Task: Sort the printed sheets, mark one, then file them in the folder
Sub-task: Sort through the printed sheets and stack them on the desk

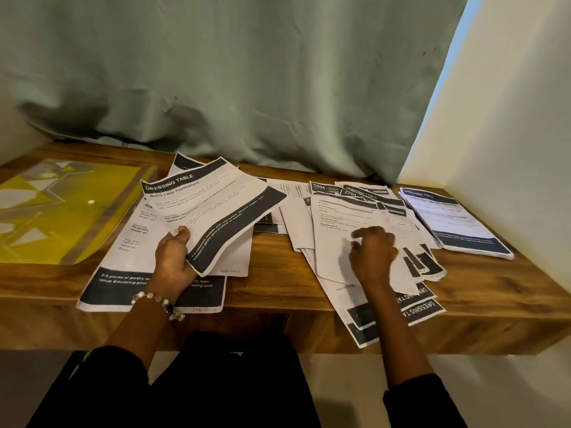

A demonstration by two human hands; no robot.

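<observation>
i see the left hand (173, 257) gripping a sheet (213, 208) headed "dressing table", the curled, blurred right hand (372, 253) on loose sheets (343, 230); yellow folder (58, 211) at the tabletop's (272, 273) left edge, a neat stack (454, 223) at the right.

Right hand (372, 253) blurred; sheets' (349, 239) small print unreadable.

A single head-worn camera looks forward and down, close over the brown wooden desk (272, 291), facing the far grey-green curtain (247, 72).
</observation>
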